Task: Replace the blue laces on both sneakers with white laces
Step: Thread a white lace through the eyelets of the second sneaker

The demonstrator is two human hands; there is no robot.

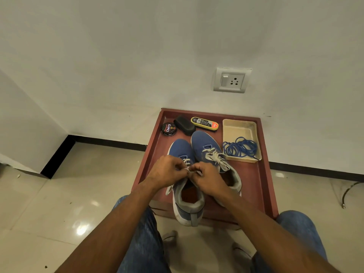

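Two blue sneakers stand side by side on a red-brown worktop [256, 186] set against a white wall; each sneaker's long axis runs away from the person, toes toward the wall, heels toward the knees; the left sneaker [182, 152] sits nearer, its heel overhanging the worktop's front edge, its opening facing up; the right sneaker [204, 143] sits a little farther back, just beside it, with white laces [215, 157] crossed up its front and loose ends lying over its side; both hands meet over the upper eyelets of the left sneaker, directly above its tongue; the left hand [167, 171] has its fingers curled and pinches a white lace [186, 161] near the top of the lacing; the right hand [206, 179] is likewise curled, fingertips pinching the same lace just beside the left hand's fingers; the two hands almost touch at the fingertips; how far the lace is threaded beneath them cannot be told; the blue laces [241, 147] lie coiled in a loose bundle at the near end of a beige tray [239, 126], to the right of the right sneaker and well apart from both hands; along the back of the worktop lie a round polish tin [168, 129], a black brush [184, 125] and a yellow-rimmed oval sponge case [204, 124]; a wall socket [230, 80] is above.
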